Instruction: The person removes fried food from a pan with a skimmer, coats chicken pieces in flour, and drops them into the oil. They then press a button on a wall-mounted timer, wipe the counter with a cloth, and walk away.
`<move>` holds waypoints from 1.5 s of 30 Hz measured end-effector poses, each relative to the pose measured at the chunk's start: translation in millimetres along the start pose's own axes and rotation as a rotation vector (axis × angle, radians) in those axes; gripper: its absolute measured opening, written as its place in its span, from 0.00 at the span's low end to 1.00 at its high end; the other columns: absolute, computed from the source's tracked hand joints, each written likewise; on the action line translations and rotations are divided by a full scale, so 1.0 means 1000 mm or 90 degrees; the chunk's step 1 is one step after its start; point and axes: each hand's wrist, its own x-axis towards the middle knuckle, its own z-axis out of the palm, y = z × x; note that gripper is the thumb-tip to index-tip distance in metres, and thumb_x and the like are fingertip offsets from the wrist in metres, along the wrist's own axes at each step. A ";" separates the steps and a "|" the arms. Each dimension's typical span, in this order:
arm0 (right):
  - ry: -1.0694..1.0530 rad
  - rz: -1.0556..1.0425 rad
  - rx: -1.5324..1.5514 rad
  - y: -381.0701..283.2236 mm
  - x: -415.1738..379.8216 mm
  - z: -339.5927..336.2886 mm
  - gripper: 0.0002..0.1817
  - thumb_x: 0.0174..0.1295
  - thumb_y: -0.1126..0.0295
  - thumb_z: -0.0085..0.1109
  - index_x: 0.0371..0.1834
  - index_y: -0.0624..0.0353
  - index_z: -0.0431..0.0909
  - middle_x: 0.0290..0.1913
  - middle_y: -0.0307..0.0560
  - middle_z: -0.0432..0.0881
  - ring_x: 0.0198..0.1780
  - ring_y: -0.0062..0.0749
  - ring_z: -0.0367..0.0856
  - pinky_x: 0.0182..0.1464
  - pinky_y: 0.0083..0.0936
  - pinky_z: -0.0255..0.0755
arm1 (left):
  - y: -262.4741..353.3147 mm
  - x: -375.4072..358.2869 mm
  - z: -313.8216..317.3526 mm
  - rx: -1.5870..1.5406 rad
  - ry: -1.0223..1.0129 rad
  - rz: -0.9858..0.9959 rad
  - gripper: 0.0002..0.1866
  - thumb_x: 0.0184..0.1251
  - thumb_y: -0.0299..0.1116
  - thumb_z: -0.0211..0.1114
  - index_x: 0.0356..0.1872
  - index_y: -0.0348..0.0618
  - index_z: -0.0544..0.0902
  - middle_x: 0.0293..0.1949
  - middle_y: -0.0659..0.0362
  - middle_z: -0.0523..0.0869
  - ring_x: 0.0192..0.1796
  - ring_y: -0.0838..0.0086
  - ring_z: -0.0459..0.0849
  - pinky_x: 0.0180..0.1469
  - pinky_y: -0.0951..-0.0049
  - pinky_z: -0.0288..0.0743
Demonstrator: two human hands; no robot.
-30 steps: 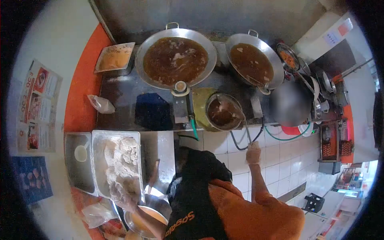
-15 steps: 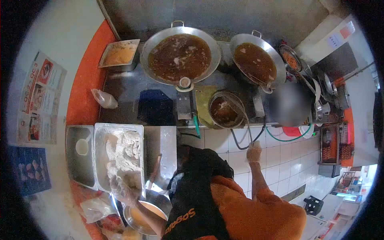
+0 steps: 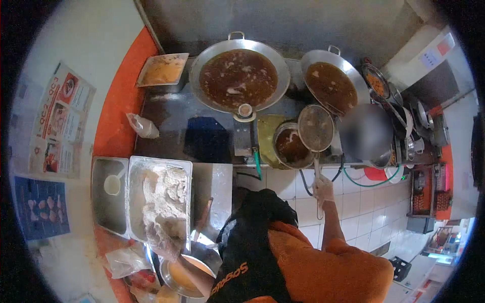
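My right hand [image 3: 323, 189], in a clear glove, is closed round the handle of a round mesh strainer [image 3: 316, 128]. The strainer is raised at the right edge of a small pot of brown liquid [image 3: 292, 146], partly over it. Flour coats my left hand [image 3: 165, 243], which lies at the front of a metal tray of flour [image 3: 188, 202]; its fingers are too blurred against the flour to make out. Below that forearm stands a metal bowl of orange batter [image 3: 186, 275].
Two wide pans of brown oil [image 3: 239, 76] [image 3: 331, 86] stand at the back. A tray with orange crumbs [image 3: 162, 69] is at the back left. A plastic bag [image 3: 143, 125] lies near the orange wall. A tray with a white cup [image 3: 112, 185] adjoins the flour.
The strainer has come up out of the small pot and turned its round face towards the camera. My right hand has shifted slightly. The whole view has moved a little.
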 end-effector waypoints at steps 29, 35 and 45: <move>-0.077 -0.383 -1.164 -0.211 0.341 0.218 0.18 0.60 0.68 0.59 0.52 0.64 0.78 0.47 0.51 0.82 0.51 0.38 0.80 0.52 0.28 0.73 | -0.020 0.007 0.008 0.010 0.061 -0.060 0.12 0.65 0.31 0.63 0.46 0.35 0.83 0.39 0.51 0.86 0.41 0.68 0.83 0.46 0.70 0.75; -0.239 -0.640 -1.461 -0.192 0.343 0.242 0.11 0.58 0.67 0.57 0.41 0.52 0.86 0.42 0.42 0.84 0.51 0.37 0.79 0.50 0.29 0.73 | -0.024 0.004 0.007 -0.067 0.023 -0.071 0.12 0.69 0.25 0.59 0.51 0.34 0.78 0.38 0.57 0.84 0.36 0.75 0.82 0.41 0.76 0.76; -0.480 -0.791 -1.241 -0.203 0.299 0.255 0.09 0.53 0.65 0.61 0.36 0.52 0.81 0.39 0.40 0.81 0.48 0.35 0.80 0.45 0.37 0.72 | 0.020 0.007 0.007 0.147 0.057 0.021 0.09 0.67 0.26 0.61 0.45 0.35 0.82 0.33 0.59 0.84 0.33 0.78 0.79 0.39 0.77 0.73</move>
